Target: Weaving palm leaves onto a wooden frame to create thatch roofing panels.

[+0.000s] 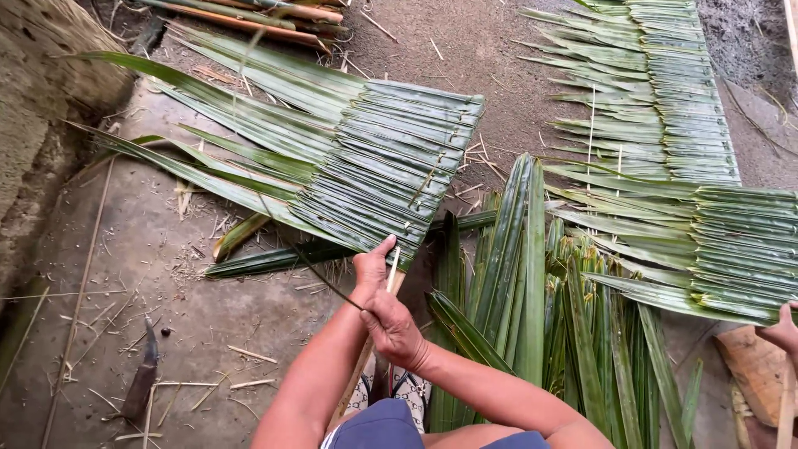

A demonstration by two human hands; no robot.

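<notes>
Head view. We see the left hand [371,268] and the right hand [392,326] meeting over the near end of a thatch panel of folded palm leaves [378,162], which lies flat on the concrete floor [166,291] and runs away toward its far left corner. The left hand's fingers are closed on the panel's near corner, thumb raised beside a thin pale stick [392,270]. The right hand, just behind it, curls shut around the same stick; we cannot tell whether it also pinches the dark leaf rib [320,278] slanting leftward. A heap of loose green palm leaves [532,308] lies just right of the hands. Two more finished panels [690,166] lie toward the floor's far right edge. Another person's hand [781,328] shows at the right edge.
</notes>
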